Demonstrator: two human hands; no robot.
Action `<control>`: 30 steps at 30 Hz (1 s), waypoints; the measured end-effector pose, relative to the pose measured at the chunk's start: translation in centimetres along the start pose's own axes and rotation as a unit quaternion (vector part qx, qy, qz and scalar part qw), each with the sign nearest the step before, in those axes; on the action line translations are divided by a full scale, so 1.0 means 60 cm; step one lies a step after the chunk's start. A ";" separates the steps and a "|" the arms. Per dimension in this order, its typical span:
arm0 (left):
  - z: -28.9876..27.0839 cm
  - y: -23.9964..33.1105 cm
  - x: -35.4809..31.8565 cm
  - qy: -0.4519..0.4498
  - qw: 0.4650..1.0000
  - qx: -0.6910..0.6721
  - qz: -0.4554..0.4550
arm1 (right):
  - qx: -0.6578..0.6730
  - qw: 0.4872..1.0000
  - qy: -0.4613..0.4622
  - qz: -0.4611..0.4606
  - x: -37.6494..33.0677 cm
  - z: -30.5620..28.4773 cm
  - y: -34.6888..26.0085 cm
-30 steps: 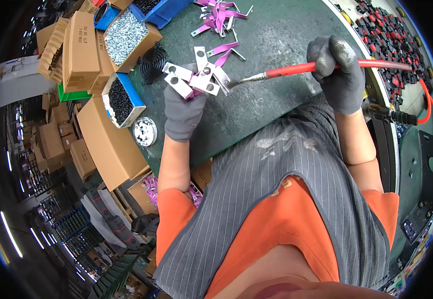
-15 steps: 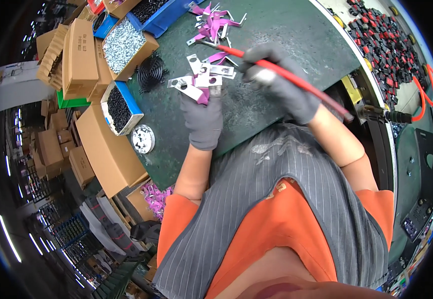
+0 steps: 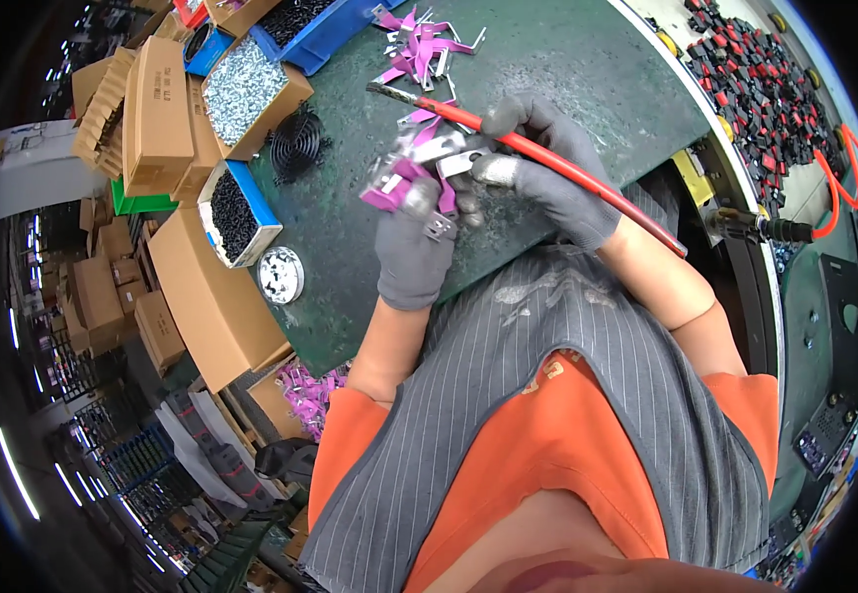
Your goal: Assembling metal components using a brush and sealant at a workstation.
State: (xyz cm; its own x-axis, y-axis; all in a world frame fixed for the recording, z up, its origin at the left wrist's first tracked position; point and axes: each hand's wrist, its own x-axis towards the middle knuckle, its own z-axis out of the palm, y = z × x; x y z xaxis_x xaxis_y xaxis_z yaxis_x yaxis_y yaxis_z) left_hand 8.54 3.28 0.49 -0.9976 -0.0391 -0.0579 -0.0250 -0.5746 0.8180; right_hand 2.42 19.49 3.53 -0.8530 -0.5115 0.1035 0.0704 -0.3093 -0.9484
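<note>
My left hand (image 3: pixel 413 255), in a grey glove, is closed on a bunch of bent metal brackets (image 3: pixel 397 188), part purple and part silver, blurred by motion. My right hand (image 3: pixel 569 188), gloved too, grips a long red rod (image 3: pixel 595 186) with a dark, narrow end pointing to the upper left. The rod slants across above the brackets. My right thumb and fingers meet at a silver bracket end beside the bunch; whether they pinch it I cannot tell. Further back on the green tabletop (image 3: pixel 567 59) lies a loose pile of similar purple brackets (image 3: pixel 423 47).
Along the left table edge stand a carton of silver screws (image 3: pixel 243 89), a box of small black parts (image 3: pixel 236 215), a black coil (image 3: pixel 296 143) and a round white container (image 3: pixel 281 275). Many black-and-red parts (image 3: pixel 765 99) lie at the far right, near an orange hose (image 3: pixel 834 208).
My right hand has come left toward the brackets, and the rod's dark end has swung further left. The bracket bunch has turned in my left hand, which has shifted slightly down.
</note>
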 end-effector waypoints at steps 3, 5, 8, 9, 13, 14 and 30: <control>-0.021 -0.002 -0.003 0.020 0.998 0.053 0.024 | -0.009 1.000 -0.014 -0.025 -0.007 0.005 0.005; -0.018 -0.004 -0.015 0.067 0.985 0.138 0.082 | -0.016 0.999 -0.023 -0.047 -0.012 0.000 0.003; -0.021 0.005 -0.030 0.143 0.957 0.200 0.155 | 0.017 0.994 0.066 -0.087 -0.027 -0.034 -0.018; -0.024 0.009 -0.030 0.158 0.948 0.219 0.169 | 0.001 0.991 0.079 -0.103 -0.040 -0.053 -0.027; -0.043 0.012 -0.027 0.098 0.876 0.376 0.288 | -0.027 0.988 0.081 -0.129 -0.071 -0.059 -0.061; -0.060 0.006 -0.028 0.097 0.852 0.423 0.294 | -0.036 0.986 0.045 -0.154 -0.069 -0.059 -0.059; -0.067 0.004 -0.030 0.168 0.782 0.471 0.372 | -0.131 0.974 -0.037 -0.181 -0.069 -0.063 -0.077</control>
State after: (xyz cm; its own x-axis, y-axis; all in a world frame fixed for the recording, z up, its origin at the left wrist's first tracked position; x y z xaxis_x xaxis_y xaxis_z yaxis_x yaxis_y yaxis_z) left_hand 10.59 -0.05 -1.52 -0.6899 -0.3793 0.6166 0.3592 0.5601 0.7465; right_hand 3.69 26.07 6.32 -0.7576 -0.4659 0.4571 -0.3705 -0.2696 -0.8888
